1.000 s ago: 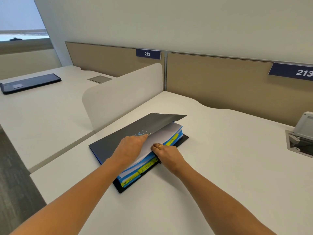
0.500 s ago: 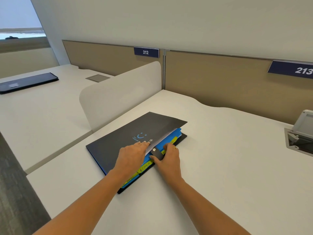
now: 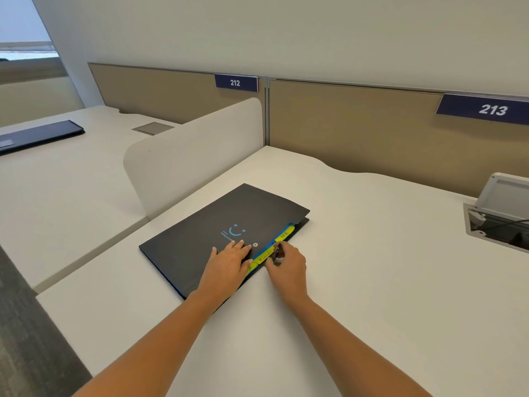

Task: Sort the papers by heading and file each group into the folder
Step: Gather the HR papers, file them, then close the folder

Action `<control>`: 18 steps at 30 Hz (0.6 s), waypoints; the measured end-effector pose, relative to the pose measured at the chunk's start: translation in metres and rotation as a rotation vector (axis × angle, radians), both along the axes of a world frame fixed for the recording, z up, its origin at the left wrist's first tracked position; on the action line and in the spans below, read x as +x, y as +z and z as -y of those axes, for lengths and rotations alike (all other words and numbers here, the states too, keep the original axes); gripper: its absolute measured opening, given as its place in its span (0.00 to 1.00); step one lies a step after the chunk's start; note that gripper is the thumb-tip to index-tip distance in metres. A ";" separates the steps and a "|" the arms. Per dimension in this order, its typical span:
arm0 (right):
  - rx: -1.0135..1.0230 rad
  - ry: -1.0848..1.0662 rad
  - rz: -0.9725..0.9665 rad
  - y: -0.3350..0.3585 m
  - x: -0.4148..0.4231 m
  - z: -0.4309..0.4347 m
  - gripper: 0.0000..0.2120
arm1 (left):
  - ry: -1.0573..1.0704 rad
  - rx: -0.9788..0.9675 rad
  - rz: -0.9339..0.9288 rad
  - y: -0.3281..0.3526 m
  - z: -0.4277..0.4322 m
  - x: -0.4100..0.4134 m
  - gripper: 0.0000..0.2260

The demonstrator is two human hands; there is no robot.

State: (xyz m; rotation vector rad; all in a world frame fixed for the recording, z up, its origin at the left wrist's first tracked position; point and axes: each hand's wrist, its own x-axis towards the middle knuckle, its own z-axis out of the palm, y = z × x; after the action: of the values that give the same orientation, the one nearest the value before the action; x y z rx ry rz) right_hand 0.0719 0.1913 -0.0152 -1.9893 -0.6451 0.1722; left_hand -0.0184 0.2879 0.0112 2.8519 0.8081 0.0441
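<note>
black folder (image 3: 206,233) lies shut on the desk (image 3: 372,253). my left hand (image 3: 229,260) presses flat on it; my right hand (image 3: 287,266) pinches its flap (image 3: 277,251).

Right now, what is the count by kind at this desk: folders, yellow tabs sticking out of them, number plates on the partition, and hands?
folder: 1
yellow tabs: 3, one partly under a hand
number plates: 2
hands, left hand and right hand: 2
Total: 8
</note>
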 end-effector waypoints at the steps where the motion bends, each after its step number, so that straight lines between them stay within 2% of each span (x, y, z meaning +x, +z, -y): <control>1: 0.019 -0.025 -0.028 0.002 0.000 0.003 0.08 | -0.016 0.018 -0.025 -0.001 0.003 0.002 0.21; 9: 0.015 -0.211 -0.100 0.015 0.028 0.056 0.12 | -0.147 -0.065 -0.058 -0.005 0.047 0.024 0.22; 18: -0.058 -0.424 -0.130 0.029 0.060 0.175 0.13 | -0.428 -0.151 -0.064 -0.004 0.139 0.056 0.23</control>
State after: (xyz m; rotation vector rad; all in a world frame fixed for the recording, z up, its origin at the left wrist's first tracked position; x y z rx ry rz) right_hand 0.1324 0.0167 0.0137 -2.1022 -0.1289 0.0613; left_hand 0.0377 0.1491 0.0067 2.8249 0.1860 -0.1586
